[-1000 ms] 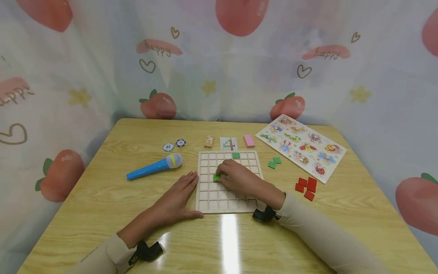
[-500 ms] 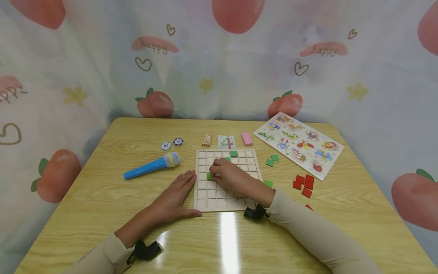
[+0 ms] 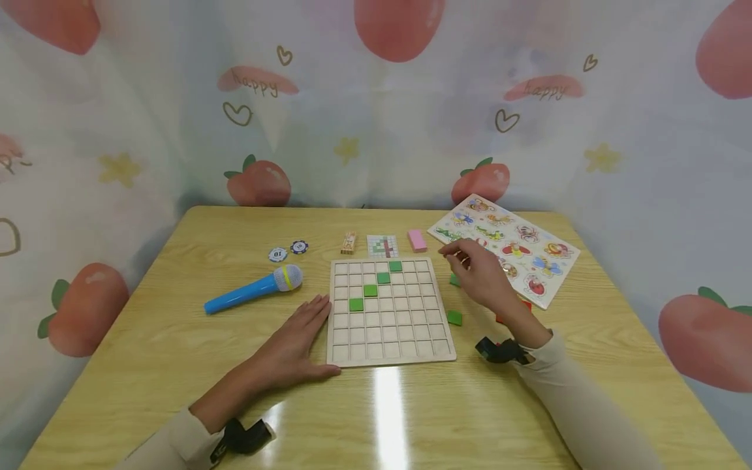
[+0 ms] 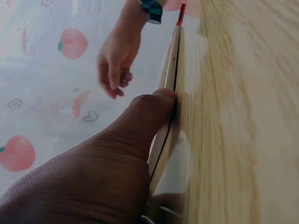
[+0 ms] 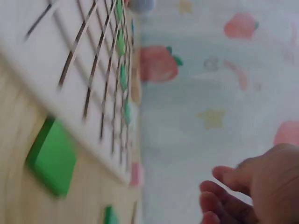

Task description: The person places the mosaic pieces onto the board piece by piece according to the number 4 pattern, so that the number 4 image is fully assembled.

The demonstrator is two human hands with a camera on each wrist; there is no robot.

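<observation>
A wooden grid board (image 3: 392,361) lies on the table with green square tiles (image 3: 356,305) in a diagonal line of its cells. My left hand (image 3: 288,346) rests at the board's left edge, fingers straight. In the left wrist view its thumb touches the board's side. Off the board's right side, my right hand (image 3: 480,275) hovers in the air with loosely curled fingers and nothing visible in them. Close by lie a loose green tile (image 3: 455,318) and another green tile (image 3: 455,280) partly under the hand. Red tiles (image 3: 526,305) are mostly hidden by the right wrist.
A blue toy microphone (image 3: 252,292) and two poker chips (image 3: 288,250) lie to the left. Behind the board are a patterned block (image 3: 348,243), a grid pattern card (image 3: 382,247) and a pink block (image 3: 417,241). An insect puzzle board (image 3: 543,251) sits at the back right.
My right hand has let go of the green tile in the lower-left diagonal cell and moved right, off the board. My left hand has stayed at the board's edge.
</observation>
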